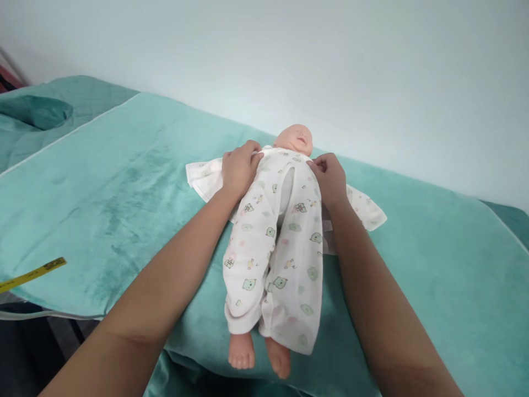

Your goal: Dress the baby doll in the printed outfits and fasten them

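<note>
A baby doll (pixel 294 138) lies on its back, its head toward the wall and its bare feet toward me. White printed baby pants (pixel 295 226) with green bear faces cover its legs and reach up to its chest. Beneath them spreads a matching baby shirt (pixel 367 208), sleeves out to both sides. My left hand (pixel 242 168) pinches the pants' top edge at the left of the doll's chest. On the opposite side my right hand (pixel 329 173) has its fingers closed on the same edge.
A green plush cover (pixel 124 182) lies under the doll. Behind it rises a white wall (pixel 264 60). At the left front edge lies a yellow measuring tape (pixel 35 274). Folded green quilted fabric (pixel 37 113) sits at the far left.
</note>
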